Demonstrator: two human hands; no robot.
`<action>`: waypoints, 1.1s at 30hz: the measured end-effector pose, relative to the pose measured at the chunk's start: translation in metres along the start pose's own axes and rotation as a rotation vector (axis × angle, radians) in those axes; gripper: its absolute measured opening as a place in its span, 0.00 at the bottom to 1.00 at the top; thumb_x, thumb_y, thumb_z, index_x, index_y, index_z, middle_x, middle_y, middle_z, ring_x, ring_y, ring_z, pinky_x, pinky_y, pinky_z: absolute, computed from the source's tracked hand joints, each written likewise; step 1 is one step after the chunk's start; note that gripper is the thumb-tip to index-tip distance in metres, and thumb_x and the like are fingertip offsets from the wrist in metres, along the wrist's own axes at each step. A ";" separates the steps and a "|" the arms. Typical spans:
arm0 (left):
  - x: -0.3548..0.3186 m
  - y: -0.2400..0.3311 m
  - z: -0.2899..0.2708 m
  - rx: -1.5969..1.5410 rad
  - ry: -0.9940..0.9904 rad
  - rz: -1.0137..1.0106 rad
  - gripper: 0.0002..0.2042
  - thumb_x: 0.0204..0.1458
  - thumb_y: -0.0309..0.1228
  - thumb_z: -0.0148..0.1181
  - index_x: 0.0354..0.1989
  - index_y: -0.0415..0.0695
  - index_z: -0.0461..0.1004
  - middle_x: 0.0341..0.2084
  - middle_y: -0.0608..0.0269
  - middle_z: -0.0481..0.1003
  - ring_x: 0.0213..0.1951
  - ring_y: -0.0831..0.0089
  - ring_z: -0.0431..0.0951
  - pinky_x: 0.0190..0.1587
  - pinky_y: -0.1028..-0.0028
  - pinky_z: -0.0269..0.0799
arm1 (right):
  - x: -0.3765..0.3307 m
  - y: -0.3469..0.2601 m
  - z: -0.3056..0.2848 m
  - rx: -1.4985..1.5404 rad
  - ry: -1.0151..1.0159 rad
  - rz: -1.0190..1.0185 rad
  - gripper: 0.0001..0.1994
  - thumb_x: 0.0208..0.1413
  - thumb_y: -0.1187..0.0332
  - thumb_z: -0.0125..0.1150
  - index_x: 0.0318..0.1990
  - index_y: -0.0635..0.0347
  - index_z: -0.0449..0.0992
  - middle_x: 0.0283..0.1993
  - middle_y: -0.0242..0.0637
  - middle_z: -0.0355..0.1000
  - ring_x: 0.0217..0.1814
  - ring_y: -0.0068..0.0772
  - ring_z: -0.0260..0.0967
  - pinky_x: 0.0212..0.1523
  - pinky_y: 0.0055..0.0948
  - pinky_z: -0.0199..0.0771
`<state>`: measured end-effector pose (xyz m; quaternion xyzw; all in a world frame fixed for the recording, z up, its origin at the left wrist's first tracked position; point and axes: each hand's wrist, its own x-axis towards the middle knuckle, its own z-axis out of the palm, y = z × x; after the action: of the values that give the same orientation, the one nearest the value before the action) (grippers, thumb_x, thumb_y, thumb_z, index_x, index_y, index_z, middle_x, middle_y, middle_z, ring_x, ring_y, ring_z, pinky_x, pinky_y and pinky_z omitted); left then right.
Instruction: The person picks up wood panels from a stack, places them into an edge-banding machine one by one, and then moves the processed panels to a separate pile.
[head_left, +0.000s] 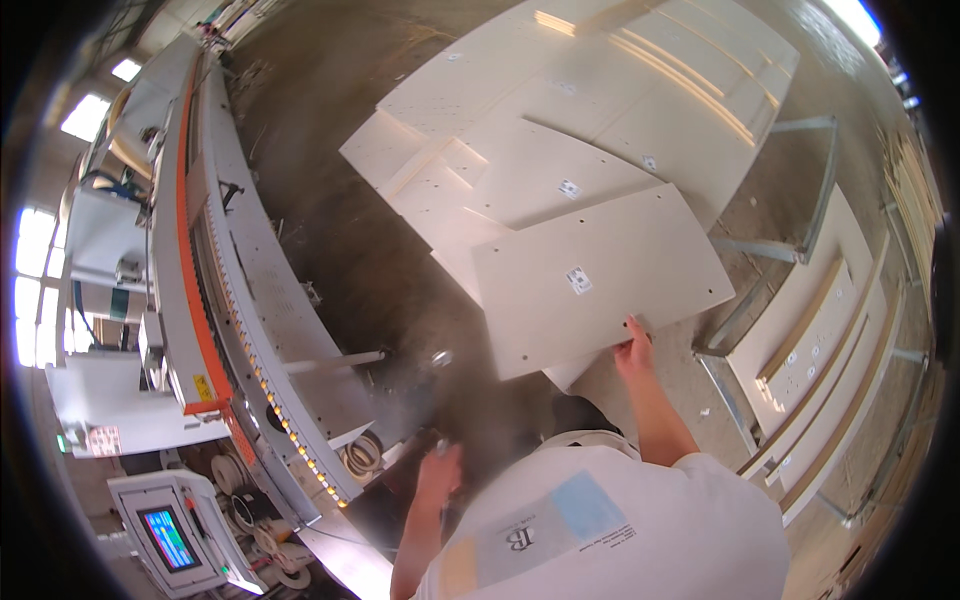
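A pale rectangular board (610, 270) with small dark holes and a white label lies tilted across other boards in front of me. My right hand (633, 352) grips its near edge, thumb on top and the other fingers hidden underneath. Low on the left, away from the board, is my left hand (440, 470), blurred, with its fingers curled. A small greyish bit shows at those fingers, too unclear to name. Beneath the held board lies another labelled board (570, 170), on a wide stack of pale panels (480, 90).
A long machine (215, 260) with an orange strip runs along my left, a lit control screen (170, 538) at its near end. A rod (335, 362) juts from it toward me. To the right, a metal frame (730, 400) stands beside stacked panels (840, 330).
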<state>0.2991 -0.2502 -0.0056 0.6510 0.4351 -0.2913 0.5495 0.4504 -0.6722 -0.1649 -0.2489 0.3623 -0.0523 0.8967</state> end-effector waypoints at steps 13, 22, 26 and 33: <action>-0.061 -0.189 -0.060 0.230 -0.402 0.161 0.04 0.57 0.24 0.56 0.40 0.43 0.73 0.15 0.71 0.64 0.16 0.82 0.62 0.18 0.77 0.53 | -0.072 0.044 0.087 -0.358 -0.450 0.405 0.17 0.63 0.61 0.58 0.56 0.57 0.72 0.56 0.35 0.74 0.57 0.37 0.72 0.57 0.39 0.74; -0.175 -0.308 -0.136 -0.411 -0.049 0.043 0.07 0.58 0.30 0.64 0.32 0.41 0.75 0.12 0.67 0.66 0.12 0.78 0.63 0.15 0.74 0.55 | -0.174 0.196 0.168 -0.558 -0.728 0.720 0.20 0.63 0.60 0.59 0.58 0.59 0.71 0.58 0.37 0.72 0.60 0.40 0.68 0.61 0.43 0.69; -0.227 -0.411 -0.148 -0.781 0.383 -0.008 0.10 0.58 0.32 0.64 0.25 0.46 0.73 0.14 0.70 0.69 0.15 0.79 0.67 0.17 0.75 0.58 | -0.220 0.274 0.182 -0.716 -0.806 0.792 0.20 0.59 0.59 0.63 0.56 0.58 0.72 0.56 0.36 0.73 0.59 0.39 0.69 0.60 0.42 0.70; -0.266 -0.462 -0.174 -0.140 1.209 -0.120 0.06 0.51 0.29 0.66 0.37 0.49 0.79 0.23 0.65 0.74 0.30 0.70 0.76 0.41 0.65 0.71 | -0.269 0.404 0.181 -0.943 -0.862 0.866 0.19 0.57 0.63 0.66 0.53 0.59 0.74 0.53 0.36 0.74 0.57 0.39 0.71 0.59 0.42 0.70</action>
<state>-0.2479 -0.1392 0.0483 0.6378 0.7240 0.1284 0.2295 0.3407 -0.1722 -0.0813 -0.4391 0.0303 0.5646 0.6982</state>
